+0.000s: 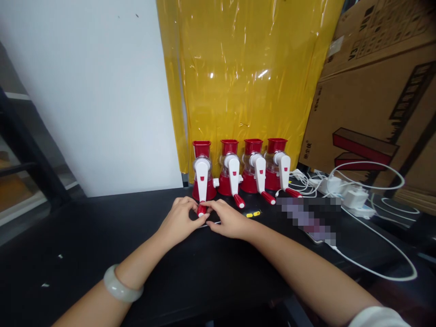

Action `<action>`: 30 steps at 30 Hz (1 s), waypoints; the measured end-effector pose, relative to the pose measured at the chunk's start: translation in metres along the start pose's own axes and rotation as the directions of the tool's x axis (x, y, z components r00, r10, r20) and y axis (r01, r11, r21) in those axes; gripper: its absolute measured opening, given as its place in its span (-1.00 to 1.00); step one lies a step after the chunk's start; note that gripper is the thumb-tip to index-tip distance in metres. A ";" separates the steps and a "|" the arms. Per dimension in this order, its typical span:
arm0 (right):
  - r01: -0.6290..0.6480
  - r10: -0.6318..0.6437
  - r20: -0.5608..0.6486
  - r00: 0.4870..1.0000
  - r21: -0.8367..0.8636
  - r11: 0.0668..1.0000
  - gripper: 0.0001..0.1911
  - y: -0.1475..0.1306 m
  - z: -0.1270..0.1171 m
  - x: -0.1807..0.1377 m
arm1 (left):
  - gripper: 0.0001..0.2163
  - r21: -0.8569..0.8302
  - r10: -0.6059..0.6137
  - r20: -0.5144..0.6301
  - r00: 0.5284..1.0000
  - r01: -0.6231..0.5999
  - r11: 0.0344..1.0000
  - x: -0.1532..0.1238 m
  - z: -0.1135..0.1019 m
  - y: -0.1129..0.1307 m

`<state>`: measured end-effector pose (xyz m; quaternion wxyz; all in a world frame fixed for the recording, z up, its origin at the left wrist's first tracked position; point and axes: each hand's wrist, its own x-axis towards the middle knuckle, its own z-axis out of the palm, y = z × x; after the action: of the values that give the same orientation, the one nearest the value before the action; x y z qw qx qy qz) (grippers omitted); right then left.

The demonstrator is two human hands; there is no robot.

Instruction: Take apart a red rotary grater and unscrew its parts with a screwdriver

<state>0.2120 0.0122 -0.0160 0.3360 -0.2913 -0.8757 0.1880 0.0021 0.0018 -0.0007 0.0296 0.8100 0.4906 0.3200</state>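
My left hand (180,218) and my right hand (228,219) meet low over the black table, fingers and thumbs curled toward each other. Between them shows the red grip (201,209) of the crank on the leftmost rotary grater (202,175). A thin pale edge (215,222) appears under the fingertips; what it belongs to is hidden. Both hands look closed round something dark and flat that I cannot make out. More red and white rotary graters stand upright to the right: one (233,175), another (260,172), and the farthest (284,165).
Two small yellow pieces (253,214) lie right of my right hand. A blurred-out device (311,220) with a white cable (374,271) rests farther right, near white chargers (354,197). Behind stand a yellow-wrapped panel (245,81), a white board (102,91) and a cardboard box (368,104).
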 end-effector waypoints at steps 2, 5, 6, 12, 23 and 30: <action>-0.001 0.001 0.001 1.000 0.001 1.000 -0.39 0.000 0.000 0.000 | -0.68 -0.003 -0.007 0.002 1.000 0.007 1.000 0.000 0.000 0.001; 0.001 -0.001 0.000 1.000 0.002 1.000 -0.39 0.001 0.001 0.000 | -0.69 -0.004 -0.011 -0.002 1.000 0.011 1.000 -0.001 0.000 0.002; 0.000 0.000 0.001 1.000 0.003 1.000 -0.38 0.002 0.001 0.000 | -0.69 -0.003 -0.012 -0.004 1.000 0.012 1.000 -0.001 0.000 0.002; -0.007 0.007 0.006 1.000 0.004 1.000 -0.37 0.002 0.001 0.000 | -0.74 0.027 -0.068 -0.015 0.998 0.068 0.997 0.000 -0.001 0.003; -0.021 0.021 -0.007 1.000 -0.017 1.000 -0.44 -0.002 -0.003 0.000 | -0.74 0.064 -0.161 0.024 0.987 0.159 0.985 -0.002 -0.009 0.003; -0.028 0.027 -0.018 0.999 -0.036 0.999 -0.50 -0.007 -0.005 0.001 | -0.44 -0.189 -0.292 -0.051 0.955 0.278 0.942 0.016 0.000 -0.011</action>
<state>0.2121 0.0083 -0.0088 0.3356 -0.3109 -0.8720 0.1740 -0.0011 0.0205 0.0037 0.1293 0.7114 0.5725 0.3866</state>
